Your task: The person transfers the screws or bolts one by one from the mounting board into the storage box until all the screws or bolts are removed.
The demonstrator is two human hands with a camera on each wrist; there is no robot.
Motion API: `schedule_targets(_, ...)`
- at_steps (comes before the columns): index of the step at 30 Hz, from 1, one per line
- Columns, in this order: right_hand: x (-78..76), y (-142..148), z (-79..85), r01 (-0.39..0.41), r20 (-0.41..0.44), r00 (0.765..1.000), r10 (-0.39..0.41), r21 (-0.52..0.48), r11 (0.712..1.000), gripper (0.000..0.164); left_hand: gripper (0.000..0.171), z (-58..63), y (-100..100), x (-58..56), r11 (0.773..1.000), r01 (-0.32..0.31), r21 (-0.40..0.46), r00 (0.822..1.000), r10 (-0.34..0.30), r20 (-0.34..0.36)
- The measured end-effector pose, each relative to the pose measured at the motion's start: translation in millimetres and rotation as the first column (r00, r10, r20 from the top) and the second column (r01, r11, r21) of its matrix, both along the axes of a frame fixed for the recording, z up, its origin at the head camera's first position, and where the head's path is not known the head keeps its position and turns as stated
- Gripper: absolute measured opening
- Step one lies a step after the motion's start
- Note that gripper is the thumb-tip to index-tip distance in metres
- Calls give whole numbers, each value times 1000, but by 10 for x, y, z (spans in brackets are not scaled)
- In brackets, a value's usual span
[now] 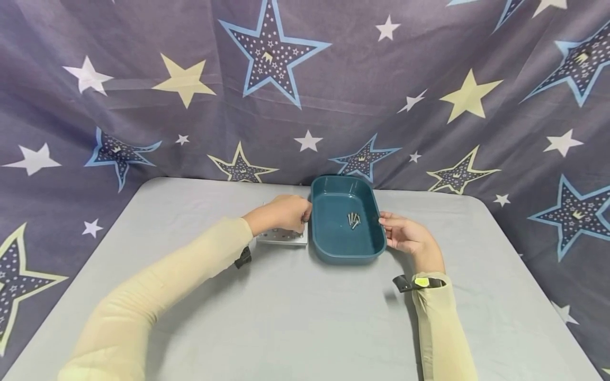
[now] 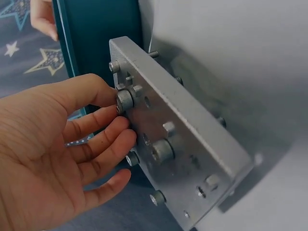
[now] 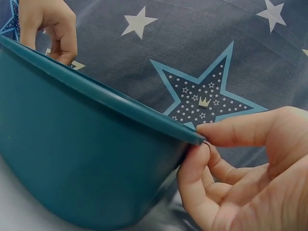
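My left hand is over a silver metal plate left of a teal plastic tray. In the left wrist view, its thumb and forefinger pinch the head of a socket-head bolt that stands in the plate. Other bolts, among them a thick one, stick out of the plate's face, and some tips protrude from its far side. My right hand pinches the right rim of the teal tray between thumb and fingers. Several small screws lie on the tray's floor.
Plate and tray stand toward the back of a table covered in light grey cloth. Just behind the tray hangs a dark star-patterned curtain, which also runs along both sides.
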State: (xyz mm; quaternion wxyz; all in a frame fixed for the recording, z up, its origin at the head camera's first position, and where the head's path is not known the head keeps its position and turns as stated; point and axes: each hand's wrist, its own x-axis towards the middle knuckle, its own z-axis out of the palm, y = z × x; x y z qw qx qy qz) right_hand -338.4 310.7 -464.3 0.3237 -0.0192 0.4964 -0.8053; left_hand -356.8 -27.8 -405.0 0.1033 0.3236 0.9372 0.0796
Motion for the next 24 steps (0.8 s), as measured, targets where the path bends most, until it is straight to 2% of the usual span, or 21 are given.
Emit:
schedule_targets(6, -5, 1, -6, 4, -3, 1000, -4, 0, 1000, 30, 14, 35, 33, -5, 996, 47, -79, 997, -51, -53)
schedule_targets(12, 0, 10, -17, -18, -21, 1000, 17, -15, 1000, 32, 10, -29, 20, -61, 986, 101, -131, 981, -120, -150)
schedule_targets(15, 2, 9, -15, -17, -20, 1000, 17, -12, 1000, 31, 12, -70, -18, -73, 980, 149, -129, 963, -173, -207)
schedule_targets(19, -2, 6, -15, -22, -19, 1000, 22, -16, 1000, 32, 17, -114, -94, -69, 966, 236, -107, 921, -258, -291)
schedule_targets(22, -1, 5, -16, -27, -23, 999, 27, -19, 999, 32, 13, -143, -146, -79, 952, 281, -120, 892, -306, -334)
schedule_targets(24, 2, 6, -17, -31, -22, 999, 30, -22, 999, 32, 10, -153, -171, -87, 946, 292, -142, 885, -324, -334)
